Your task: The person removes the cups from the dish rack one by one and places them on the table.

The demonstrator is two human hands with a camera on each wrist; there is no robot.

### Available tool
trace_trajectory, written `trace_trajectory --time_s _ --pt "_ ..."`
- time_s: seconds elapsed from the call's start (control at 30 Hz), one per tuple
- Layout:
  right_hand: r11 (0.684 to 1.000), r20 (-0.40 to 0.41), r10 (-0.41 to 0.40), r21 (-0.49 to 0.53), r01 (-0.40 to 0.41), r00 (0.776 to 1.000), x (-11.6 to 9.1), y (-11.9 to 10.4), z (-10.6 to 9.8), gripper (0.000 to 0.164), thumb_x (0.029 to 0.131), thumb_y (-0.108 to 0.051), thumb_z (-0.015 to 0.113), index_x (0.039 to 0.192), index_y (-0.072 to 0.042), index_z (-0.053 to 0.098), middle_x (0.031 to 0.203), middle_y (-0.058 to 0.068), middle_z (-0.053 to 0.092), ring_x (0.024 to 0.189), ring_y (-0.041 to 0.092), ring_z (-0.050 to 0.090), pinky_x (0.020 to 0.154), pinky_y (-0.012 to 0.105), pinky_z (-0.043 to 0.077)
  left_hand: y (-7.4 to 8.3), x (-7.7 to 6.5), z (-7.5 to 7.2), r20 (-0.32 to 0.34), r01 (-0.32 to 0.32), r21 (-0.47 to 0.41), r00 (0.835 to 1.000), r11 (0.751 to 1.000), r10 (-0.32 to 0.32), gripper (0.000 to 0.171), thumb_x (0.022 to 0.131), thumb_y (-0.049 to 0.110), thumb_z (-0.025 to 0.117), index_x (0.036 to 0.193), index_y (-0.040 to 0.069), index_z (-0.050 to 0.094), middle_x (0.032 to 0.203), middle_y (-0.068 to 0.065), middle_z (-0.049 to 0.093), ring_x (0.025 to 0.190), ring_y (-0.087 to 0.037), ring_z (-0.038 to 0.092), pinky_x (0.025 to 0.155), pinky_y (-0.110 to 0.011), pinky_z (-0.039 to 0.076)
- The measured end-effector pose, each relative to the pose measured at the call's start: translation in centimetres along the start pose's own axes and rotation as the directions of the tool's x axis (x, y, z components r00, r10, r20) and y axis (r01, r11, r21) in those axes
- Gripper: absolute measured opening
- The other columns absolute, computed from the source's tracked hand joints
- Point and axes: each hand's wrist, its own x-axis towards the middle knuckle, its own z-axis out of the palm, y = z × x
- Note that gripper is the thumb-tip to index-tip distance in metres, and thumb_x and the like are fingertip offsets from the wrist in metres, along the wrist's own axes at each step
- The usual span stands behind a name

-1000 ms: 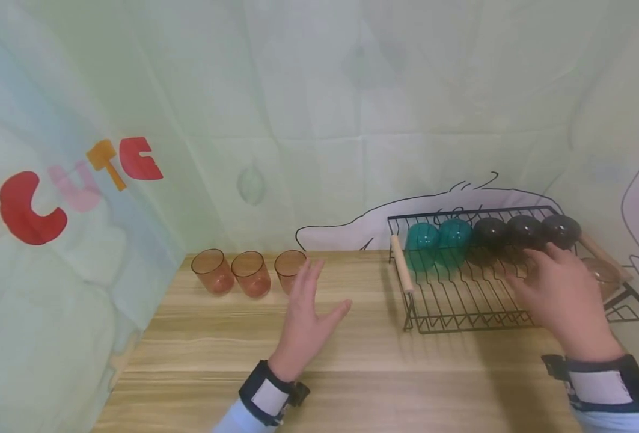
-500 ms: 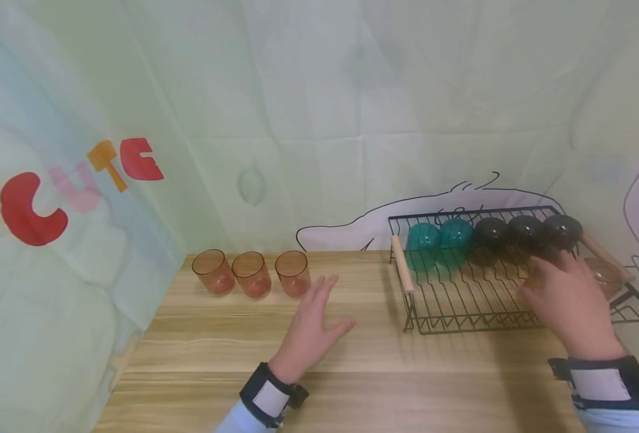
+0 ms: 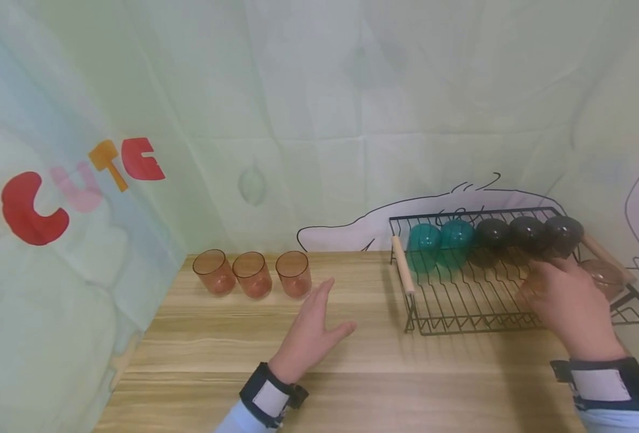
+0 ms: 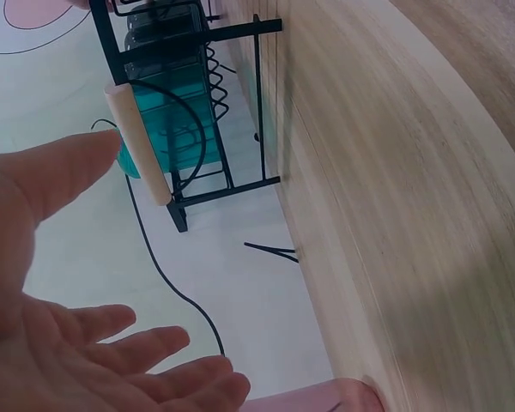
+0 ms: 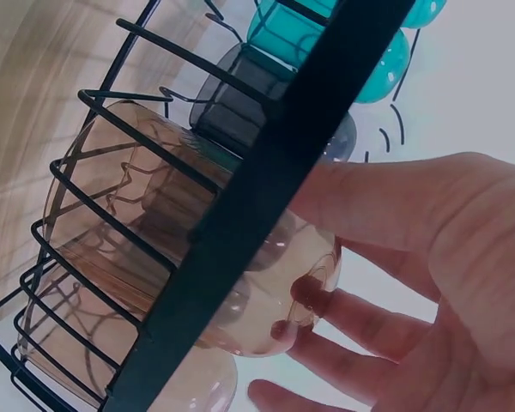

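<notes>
In the head view, my right hand [image 3: 573, 304] is over the right end of a black wire dish rack [image 3: 460, 325], its thumb and fingers around the rounded base of an upside-down amber glass [image 5: 266, 318]. The right wrist view shows the thumb on one side and fingertips on the base. A second amber glass [image 3: 603, 276] lies beside it. My left hand [image 3: 305, 340] hovers above the table, fingers spread, holding nothing. Just beyond its fingertips is the nearest of three upright amber glasses [image 3: 293, 275].
Behind the right hand, two teal glasses [image 3: 423, 246] and three dark grey glasses [image 3: 492, 234] stand upside down along the rack's back row. The rack has wooden handles [image 3: 403, 264]. A printed cloth [image 3: 297, 120] hangs behind the wooden table [image 3: 379, 397].
My right hand has shifted slightly right and closed around an amber glass in the rack. My left hand has drawn back a little from the third upright amber glass, which shows fully now.
</notes>
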Motion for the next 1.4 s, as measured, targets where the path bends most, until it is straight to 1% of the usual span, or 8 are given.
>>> trace_trajectory --time_s 0.1,0.27,0.47,0.67,0.97,1.2,1.33,1.4 --pt "1.0 -0.021 -0.022 0.013 0.022 1.0 0.0 0.1 0.2 0.044 0.066 -0.004 0.07 0.109 0.002 0.061 0.119 0.03 0.052 0.099 0.051 0.049 0.068 0.067 0.041 -0.2 0.0 0.1 0.03 0.01 -0.008 0.999 1.0 -0.01 0.093 0.079 0.054 0.066 0.15 0.018 0.018 0.154 -0.005 0.026 0.14 -0.022 0.029 0.112 -0.046 0.031" --pt "1.0 -0.018 -0.012 0.026 0.012 1.0 0.1 0.2 0.4 0.051 0.063 -0.005 0.075 0.111 0.004 0.06 0.117 0.033 0.049 0.099 0.054 0.044 0.067 0.068 0.039 -0.4 0.0 0.2 0.07 0.015 -0.005 0.997 1.0 -0.015 0.095 0.079 0.054 0.066 0.15 0.02 0.015 0.154 -0.007 0.026 0.14 -0.023 0.029 0.112 -0.045 0.032" --pt "1.0 0.001 0.007 0.018 -0.007 1.0 0.0 0.1 0.3 0.047 0.064 -0.003 0.073 0.109 0.0 0.061 0.115 0.032 0.049 0.097 0.053 0.043 0.061 0.066 0.039 -0.6 0.0 0.1 0.087 0.016 0.002 0.996 1.0 -0.016 0.094 0.079 0.055 0.066 0.15 0.015 0.018 0.154 -0.007 0.027 0.14 -0.023 0.03 0.112 -0.045 0.032" --pt "1.0 -0.03 -0.008 0.019 0.008 1.0 -0.1 0.0 -0.1 0.048 0.064 -0.004 0.075 0.111 -0.003 0.062 0.117 0.03 0.05 0.097 0.053 0.044 0.06 0.067 0.04 -0.4 -0.1 -0.2 0.082 0.002 0.025 0.997 1.0 -0.004 0.093 0.079 0.055 0.065 0.149 0.014 0.02 0.154 -0.007 0.027 0.139 -0.023 0.03 0.112 -0.045 0.032" --pt "0.99 -0.187 -0.063 0.116 0.086 0.98 0.2 -1.9 -0.8 0.055 0.067 0.006 0.071 0.121 0.0 0.059 0.125 0.031 0.049 0.112 0.05 0.042 0.092 0.068 0.031 -0.3 -0.2 -0.7 0.075 0.01 0.017 0.997 1.0 -0.011 0.092 0.079 0.056 0.065 0.149 0.016 0.02 0.154 -0.006 0.027 0.14 -0.023 0.029 0.112 -0.046 0.032" --pt "0.968 -0.272 0.005 0.245 0.064 0.962 0.0 -5.1 -1.5 0.062 0.073 -0.007 0.078 0.13 -0.014 0.056 0.14 0.017 0.045 0.129 0.039 0.038 0.101 0.063 0.031 0.2 -0.3 -1.2 0.058 0.041 -0.034 0.998 0.999 -0.039 0.093 0.078 0.058 0.065 0.149 0.018 0.021 0.153 -0.008 0.027 0.139 -0.025 0.031 0.11 -0.048 0.034" --pt "0.941 -0.359 0.03 0.325 0.095 0.933 -0.1 -6.9 -1.4 0.061 0.072 -0.011 0.08 0.128 -0.021 0.058 0.138 0.01 0.049 0.127 0.031 0.043 0.101 0.053 0.038 0.3 -0.1 -1.4 0.039 0.065 -0.107 0.997 0.992 -0.061 0.093 0.076 0.061 0.065 0.148 0.02 0.023 0.153 -0.007 0.029 0.138 -0.025 0.033 0.109 -0.048 0.035" --pt "0.929 -0.398 0.038 0.351 0.114 0.916 -0.1 -7.8 -1.0 0.062 0.071 -0.012 0.081 0.128 -0.024 0.058 0.136 0.007 0.051 0.125 0.028 0.045 0.103 0.04 0.04 0.3 0.0 -1.4 0.019 0.075 -0.162 0.997 0.984 -0.073 0.092 0.076 0.061 0.065 0.148 0.021 0.023 0.152 -0.005 0.029 0.136 -0.026 0.035 0.108 -0.049 0.036"
